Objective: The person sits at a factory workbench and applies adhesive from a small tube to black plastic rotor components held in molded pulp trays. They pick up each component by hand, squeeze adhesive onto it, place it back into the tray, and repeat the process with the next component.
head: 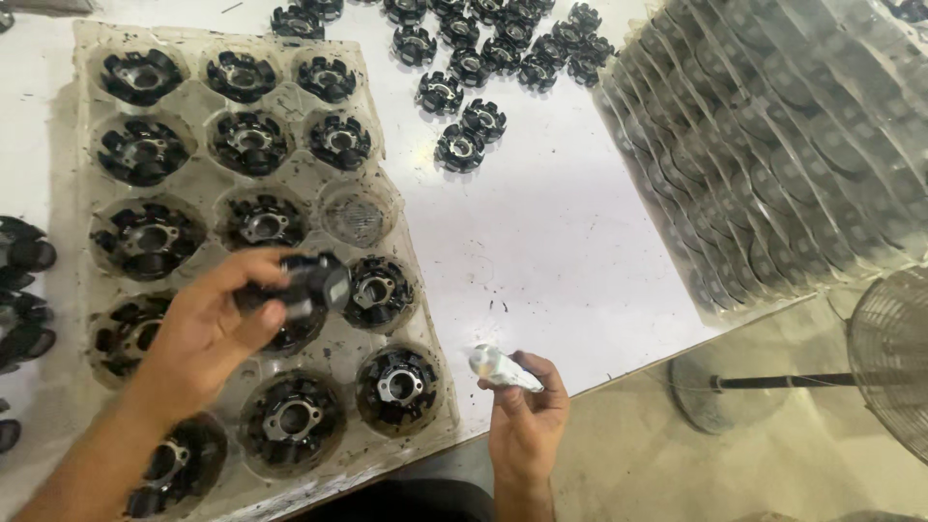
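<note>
My left hand (208,329) holds a black round ribbed part (307,283) tilted on its side above a clear plastic tray (391,217). The tray has rows of round pockets, most filled with the same black parts with metal centres (249,140). One pocket (356,215) in the third row is empty. My right hand (527,411) is at the table's front edge, right of the tray, gripping a small white tube (501,367) with its tip pointing up and left.
Several loose black parts (462,145) lie on the white table (541,232) behind the tray. A tilted stack of clear trays (773,145) fills the right side. More black parts (24,256) sit at the left edge. A standing fan (894,358) is on the floor.
</note>
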The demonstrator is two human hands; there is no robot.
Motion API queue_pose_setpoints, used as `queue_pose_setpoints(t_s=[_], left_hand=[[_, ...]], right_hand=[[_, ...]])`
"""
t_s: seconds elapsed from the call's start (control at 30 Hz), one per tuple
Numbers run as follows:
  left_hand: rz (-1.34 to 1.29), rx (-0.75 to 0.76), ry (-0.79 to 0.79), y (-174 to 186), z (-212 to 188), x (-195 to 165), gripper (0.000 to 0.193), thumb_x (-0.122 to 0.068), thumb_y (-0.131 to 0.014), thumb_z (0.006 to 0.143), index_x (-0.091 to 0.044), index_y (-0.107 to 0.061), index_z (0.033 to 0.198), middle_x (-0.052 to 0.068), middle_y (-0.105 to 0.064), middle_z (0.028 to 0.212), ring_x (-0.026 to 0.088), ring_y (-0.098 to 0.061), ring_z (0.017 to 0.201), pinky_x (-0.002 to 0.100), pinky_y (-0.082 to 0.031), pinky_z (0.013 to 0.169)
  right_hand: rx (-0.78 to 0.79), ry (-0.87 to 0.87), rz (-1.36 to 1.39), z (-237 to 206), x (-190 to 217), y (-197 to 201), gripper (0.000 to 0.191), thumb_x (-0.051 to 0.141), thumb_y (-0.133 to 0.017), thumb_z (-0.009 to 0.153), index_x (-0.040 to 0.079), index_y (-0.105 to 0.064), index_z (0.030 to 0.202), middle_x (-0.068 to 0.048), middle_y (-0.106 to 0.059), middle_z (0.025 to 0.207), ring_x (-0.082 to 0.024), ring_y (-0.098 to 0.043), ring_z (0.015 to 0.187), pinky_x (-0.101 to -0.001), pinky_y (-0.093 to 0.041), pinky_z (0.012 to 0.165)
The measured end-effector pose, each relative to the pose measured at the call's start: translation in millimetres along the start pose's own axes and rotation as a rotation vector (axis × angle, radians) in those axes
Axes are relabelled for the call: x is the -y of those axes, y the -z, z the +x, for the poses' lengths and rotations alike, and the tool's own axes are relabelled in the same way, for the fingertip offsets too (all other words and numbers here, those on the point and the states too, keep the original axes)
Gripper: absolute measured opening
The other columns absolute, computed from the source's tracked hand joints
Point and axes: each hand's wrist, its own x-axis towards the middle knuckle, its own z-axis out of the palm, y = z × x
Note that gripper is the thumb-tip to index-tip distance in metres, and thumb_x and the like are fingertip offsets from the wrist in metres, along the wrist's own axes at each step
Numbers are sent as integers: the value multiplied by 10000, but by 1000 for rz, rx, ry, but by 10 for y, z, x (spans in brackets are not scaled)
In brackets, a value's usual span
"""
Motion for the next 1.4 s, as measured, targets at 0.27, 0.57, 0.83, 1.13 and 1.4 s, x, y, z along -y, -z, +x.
queue_pose_setpoints(t_s=[0.27, 0.57, 0.83, 1.13, 1.4], left_hand=[[-1232, -550, -81, -619, -722, -137, 612, -296, -738, 820, -58, -576, 1360, 198, -557, 1419, 439, -496, 1389, 642, -332, 1202], [-1373, -785, -93, -711, -833, -300, 430, -366, -575, 995, -27, -618, 1256, 278, -608, 1285, 476, -567, 1294, 582, -452, 1100], [-1454, -853, 93, -815, -834, -239, 436, -406, -529, 990, -32, -614, 1197, 268, -617, 1258, 485, -608, 1168, 571, -490, 1019], [-1564, -779, 126, -833, -866, -215, 453, -423, -530, 967, -29, -609, 1178, 261, -635, 1232, 491, -616, 1167, 554, -525, 986], [-1599, -831, 211, -838, -841, -207, 439, -416, -495, 953, -44, -602, 1160, 252, -645, 1208, 487, -611, 1169, 552, -518, 993]], right_hand=[[200, 260, -206, -313, -123, -476, 337, -73, -817, 855, 26, -690, 1152, -194, -635, 1235, -286, -643, 1116, -375, -565, 884], [437, 692, -471, -562, 51, -935, 251, 193, -820, 893, 136, -637, 1055, -54, -714, 1054, -254, -678, 1011, -381, -619, 865], [557, 749, -614, -580, 112, -966, 303, 140, -849, 848, 133, -588, 1001, -80, -716, 1047, -278, -718, 1015, -399, -681, 831], [652, 812, -750, -585, 162, -955, 316, 63, -807, 880, 140, -567, 1069, -72, -657, 1105, -290, -717, 1021, -384, -658, 791], [633, 794, -787, -598, 161, -883, 341, 65, -826, 865, 155, -555, 1051, -69, -673, 1073, -268, -717, 1011, -397, -653, 811]])
